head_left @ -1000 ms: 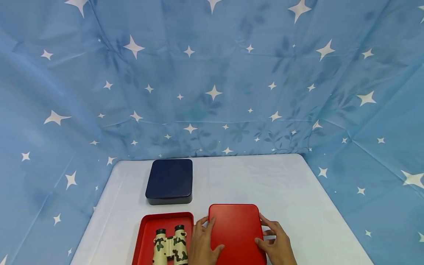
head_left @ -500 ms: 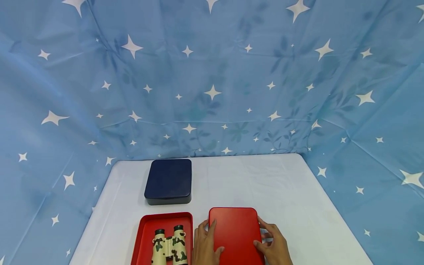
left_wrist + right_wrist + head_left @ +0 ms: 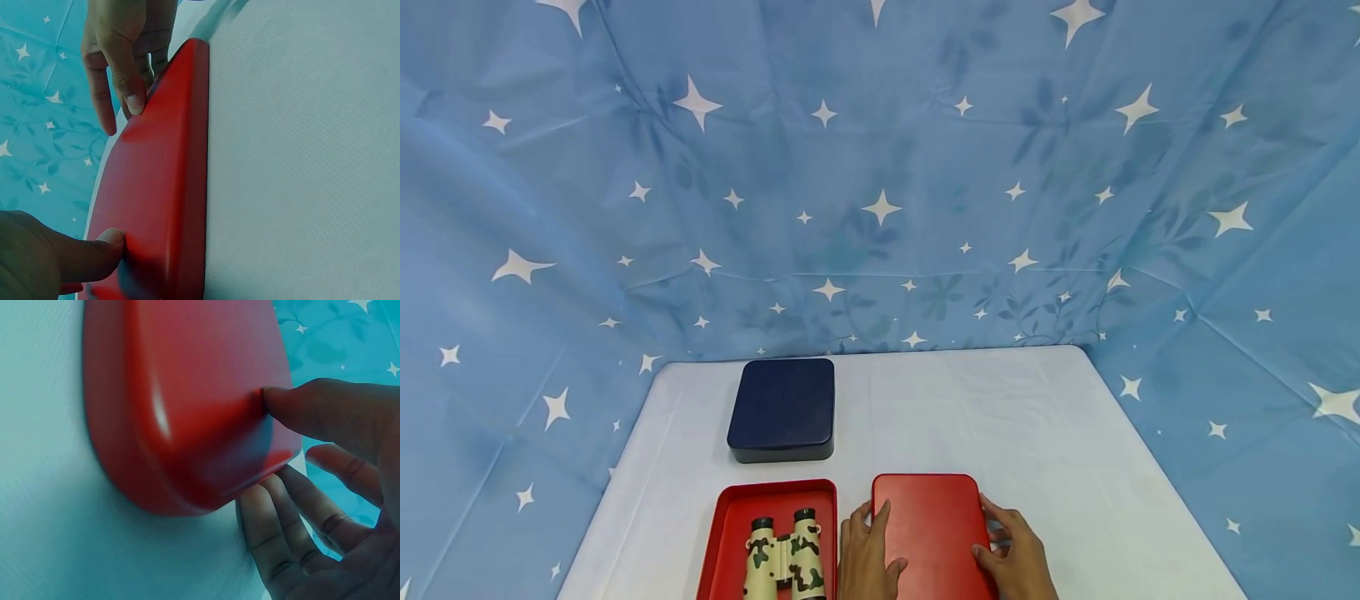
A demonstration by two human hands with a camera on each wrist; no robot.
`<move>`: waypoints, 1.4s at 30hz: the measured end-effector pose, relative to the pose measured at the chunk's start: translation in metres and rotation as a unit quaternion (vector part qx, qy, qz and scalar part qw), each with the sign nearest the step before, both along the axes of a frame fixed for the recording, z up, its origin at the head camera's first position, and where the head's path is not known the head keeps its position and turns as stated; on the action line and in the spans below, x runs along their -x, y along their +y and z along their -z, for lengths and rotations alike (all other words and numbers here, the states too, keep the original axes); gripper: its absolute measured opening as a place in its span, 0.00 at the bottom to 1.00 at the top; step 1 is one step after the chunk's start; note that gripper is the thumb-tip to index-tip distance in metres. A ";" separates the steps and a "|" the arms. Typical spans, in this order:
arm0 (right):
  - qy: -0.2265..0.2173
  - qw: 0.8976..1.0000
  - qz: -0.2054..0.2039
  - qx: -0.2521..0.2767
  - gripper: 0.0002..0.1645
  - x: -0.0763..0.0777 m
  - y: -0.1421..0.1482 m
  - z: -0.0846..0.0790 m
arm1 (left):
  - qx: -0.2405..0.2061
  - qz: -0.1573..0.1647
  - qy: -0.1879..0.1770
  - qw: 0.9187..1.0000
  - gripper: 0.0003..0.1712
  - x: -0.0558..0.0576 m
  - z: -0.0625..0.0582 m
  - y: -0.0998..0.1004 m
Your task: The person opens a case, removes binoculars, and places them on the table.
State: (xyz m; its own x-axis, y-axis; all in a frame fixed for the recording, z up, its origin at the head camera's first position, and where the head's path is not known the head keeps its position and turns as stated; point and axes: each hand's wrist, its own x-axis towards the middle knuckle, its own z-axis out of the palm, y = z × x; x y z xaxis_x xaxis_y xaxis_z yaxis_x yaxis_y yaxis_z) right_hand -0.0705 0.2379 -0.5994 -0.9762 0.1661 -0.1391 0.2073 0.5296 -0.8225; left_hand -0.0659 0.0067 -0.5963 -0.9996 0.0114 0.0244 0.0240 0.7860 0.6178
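A red rectangular lid (image 3: pixel 932 542) with rounded corners lies smooth side up on the white table, near its front edge. My left hand (image 3: pixel 865 557) holds its left side, thumb and fingers spread along the edge. Opposite, my right hand (image 3: pixel 1017 557) grips the right side, with the thumb (image 3: pixel 290 406) on top and the other fingers (image 3: pixel 265 531) down at the side wall. The left wrist view shows the left thumb (image 3: pixel 94 256) pressed on the lid's top. Beside my left hand, an open red tin (image 3: pixel 730 505) contains camouflage binoculars (image 3: pixel 784 560).
A dark navy tin (image 3: pixel 784 408), closed, stands behind the red tin on the left half of the table (image 3: pixel 970 417). Blue curtains (image 3: pixel 880 167) with white stars hang at the back and both sides.
The red lid has slid a little toward the person, and both hands have moved with it, keeping their hold. The binoculars and both tins stay where they were.
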 end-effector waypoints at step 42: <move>0.160 0.982 -0.098 0.019 0.47 0.002 -0.072 -0.060 | -0.026 0.014 0.106 0.994 0.43 -0.002 -0.062 -0.044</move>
State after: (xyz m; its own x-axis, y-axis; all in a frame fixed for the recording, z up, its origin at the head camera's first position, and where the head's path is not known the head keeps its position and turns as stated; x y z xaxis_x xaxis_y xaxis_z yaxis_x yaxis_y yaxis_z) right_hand -0.0727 0.1662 -0.5394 -0.9838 -0.0281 0.1771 -0.1672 0.5009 -0.8492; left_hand -0.0637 -0.0373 -0.5342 -0.9712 0.0314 0.2364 0.1791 0.7508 0.6358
